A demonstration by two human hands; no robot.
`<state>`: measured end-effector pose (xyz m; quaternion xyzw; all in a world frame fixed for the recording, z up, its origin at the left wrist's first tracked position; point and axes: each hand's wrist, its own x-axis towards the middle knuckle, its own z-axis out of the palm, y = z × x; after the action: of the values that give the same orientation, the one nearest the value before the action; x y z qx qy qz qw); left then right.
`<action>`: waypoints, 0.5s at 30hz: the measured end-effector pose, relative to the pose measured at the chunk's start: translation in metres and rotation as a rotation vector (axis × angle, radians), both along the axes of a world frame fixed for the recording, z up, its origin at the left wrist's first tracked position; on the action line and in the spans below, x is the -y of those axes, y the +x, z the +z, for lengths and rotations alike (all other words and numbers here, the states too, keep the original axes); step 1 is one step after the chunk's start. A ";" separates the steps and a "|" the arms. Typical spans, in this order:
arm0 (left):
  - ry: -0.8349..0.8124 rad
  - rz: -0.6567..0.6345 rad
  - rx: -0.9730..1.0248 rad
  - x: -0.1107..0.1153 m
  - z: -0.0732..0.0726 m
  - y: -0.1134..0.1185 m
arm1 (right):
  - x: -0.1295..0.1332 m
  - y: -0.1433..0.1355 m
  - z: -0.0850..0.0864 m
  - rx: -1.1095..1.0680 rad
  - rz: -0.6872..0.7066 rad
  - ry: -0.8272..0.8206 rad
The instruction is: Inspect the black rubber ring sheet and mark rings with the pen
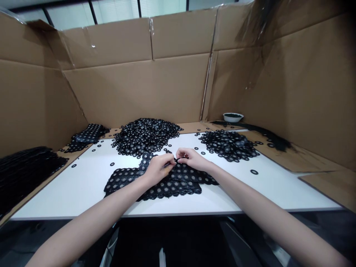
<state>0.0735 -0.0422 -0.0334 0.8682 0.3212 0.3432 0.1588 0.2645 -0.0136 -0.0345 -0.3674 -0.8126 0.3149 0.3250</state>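
A black sheet of joined rings (169,188) lies in overlapping parts on the white board (80,185), near its front edge. Above the sheet's upper edge, my left hand (159,167) has thumb and fingers pinched together. My right hand (191,158) meets it fingertip to fingertip, also closed in a pinch. Between the two sets of fingertips is a small black piece (176,160), either a ring or part of the sheet's edge; which one I cannot tell. My fingers and palms cover part of the sheet.
Behind my hands rises a big heap of black rings (146,135); a smaller heap (229,144) lies right. Loose rings (254,172) are scattered about. Stacked black sheets (27,172) stand left. A white bowl (233,119) and black strands (264,131) lie by the cardboard wall (133,89).
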 end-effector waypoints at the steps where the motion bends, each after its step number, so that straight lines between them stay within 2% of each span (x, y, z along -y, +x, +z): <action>1: -0.004 0.001 0.000 0.000 0.000 0.000 | -0.001 0.000 -0.001 -0.002 -0.001 0.000; 15: 0.010 0.017 0.031 0.000 0.000 0.001 | 0.002 0.001 0.005 0.014 -0.001 -0.006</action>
<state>0.0741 -0.0425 -0.0335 0.8608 0.3245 0.3596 0.1565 0.2656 -0.0158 -0.0292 -0.3709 -0.8138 0.3146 0.3181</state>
